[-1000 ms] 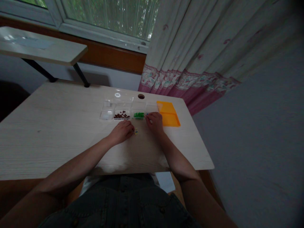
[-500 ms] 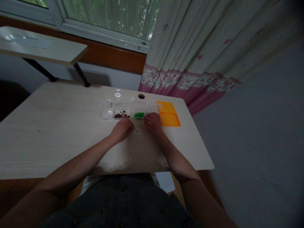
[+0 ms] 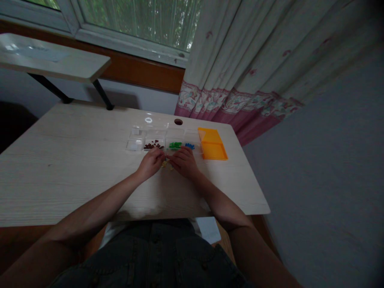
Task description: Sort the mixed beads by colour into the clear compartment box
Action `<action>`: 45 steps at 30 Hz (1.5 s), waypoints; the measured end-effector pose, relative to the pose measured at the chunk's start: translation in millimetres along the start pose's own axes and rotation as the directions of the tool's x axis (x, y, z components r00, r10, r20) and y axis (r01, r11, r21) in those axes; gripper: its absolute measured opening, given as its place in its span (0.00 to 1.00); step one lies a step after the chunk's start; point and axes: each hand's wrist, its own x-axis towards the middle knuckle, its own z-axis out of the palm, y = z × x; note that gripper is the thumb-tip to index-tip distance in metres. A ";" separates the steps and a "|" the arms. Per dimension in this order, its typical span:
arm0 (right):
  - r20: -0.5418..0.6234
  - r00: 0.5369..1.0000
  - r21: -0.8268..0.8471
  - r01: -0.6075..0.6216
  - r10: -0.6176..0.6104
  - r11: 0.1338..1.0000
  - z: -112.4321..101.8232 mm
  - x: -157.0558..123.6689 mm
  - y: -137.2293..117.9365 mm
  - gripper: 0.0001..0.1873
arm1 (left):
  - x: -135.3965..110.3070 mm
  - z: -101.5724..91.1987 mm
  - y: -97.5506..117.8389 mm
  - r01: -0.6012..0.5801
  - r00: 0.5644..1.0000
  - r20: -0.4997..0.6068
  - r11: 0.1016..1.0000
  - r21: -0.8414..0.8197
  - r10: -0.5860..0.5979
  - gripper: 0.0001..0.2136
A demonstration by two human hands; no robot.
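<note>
My left hand [image 3: 151, 163] and my right hand [image 3: 184, 163] meet fingertip to fingertip just in front of a row of clear plastic boxes. Both are closed in a pinch; whatever lies between the fingers is too small to make out. Small pale yellow pieces [image 3: 164, 164] show on the table beneath the fingertips, partly hidden. Beyond my left hand, small brown pieces [image 3: 154, 145] fill one box. Green pieces [image 3: 175, 145] sit in the neighbouring box, and blue pieces [image 3: 189, 146] in another, just past my right hand.
An orange open case [image 3: 216, 151] stands right of the clear boxes, and a clear box with whitish contents [image 3: 135, 144] is at their left end. Behind them is a round hole [image 3: 178, 122] in the table [image 3: 75, 168]. A raised shelf [image 3: 60, 60] overhangs the back left.
My right hand has moved left from the blue pieces, uncovering them, to meet my left hand. My left hand has shifted slightly and stays closed.
</note>
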 end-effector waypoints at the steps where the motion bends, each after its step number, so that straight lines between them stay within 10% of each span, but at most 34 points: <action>1: -0.002 1.000 0.002 0.000 0.000 1.000 0.7 -0.2 -0.6 0.11 | 0.1 -0.1 0.2 0.000 1.000 0.001 1.000 -0.003 0.000 0.13; 40: 0.005 0.999 0.008 -0.037 0.037 0.999 1.9 -1.7 -1.6 0.09 | -1.1 1.0 1.8 -0.012 0.999 0.050 1.000 -0.005 0.012 0.16; 45: -0.116 0.961 -0.066 -0.260 0.251 0.963 -6.9 -5.4 31.4 0.09 | -0.5 -1.0 1.7 0.001 0.999 0.047 0.999 -0.032 0.000 0.16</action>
